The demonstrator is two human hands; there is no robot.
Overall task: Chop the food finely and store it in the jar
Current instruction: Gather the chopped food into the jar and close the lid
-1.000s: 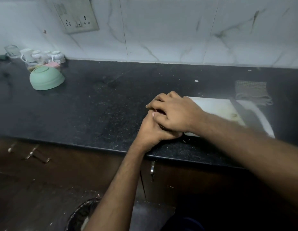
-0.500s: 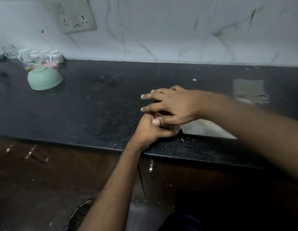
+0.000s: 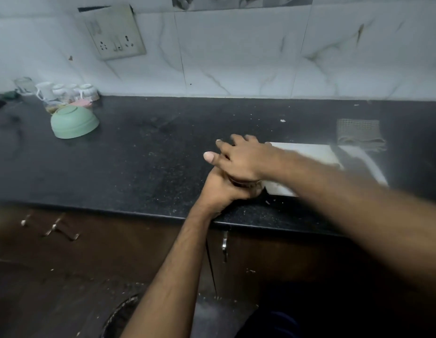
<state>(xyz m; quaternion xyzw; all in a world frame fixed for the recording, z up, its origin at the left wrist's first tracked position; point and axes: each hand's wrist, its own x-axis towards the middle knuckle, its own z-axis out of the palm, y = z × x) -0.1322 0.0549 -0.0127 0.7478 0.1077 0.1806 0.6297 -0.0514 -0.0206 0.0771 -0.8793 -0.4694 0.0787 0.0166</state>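
Observation:
A small jar (image 3: 248, 186) stands on the black counter (image 3: 139, 167) near its front edge, almost wholly hidden by both hands. My left hand (image 3: 220, 190) grips it round the side from below. My right hand (image 3: 246, 159) lies flat on top of the jar, palm down, with fingers and thumb stretched out. A white cutting board (image 3: 307, 152) lies just right of the jar, partly under my right forearm. The jar's contents and any chopped food are hidden.
A white knife-like tool (image 3: 366, 163) lies right of the board, and a folded mesh cloth (image 3: 358, 135) behind it. An upturned green bowl (image 3: 74, 121) and several cups (image 3: 65, 91) stand at the back left. A bin (image 3: 121, 315) sits on the floor below.
My right hand's fingers have straightened and spread over the jar top, and the hand has turned. My left hand keeps its hold on the jar. The view has tilted up a little.

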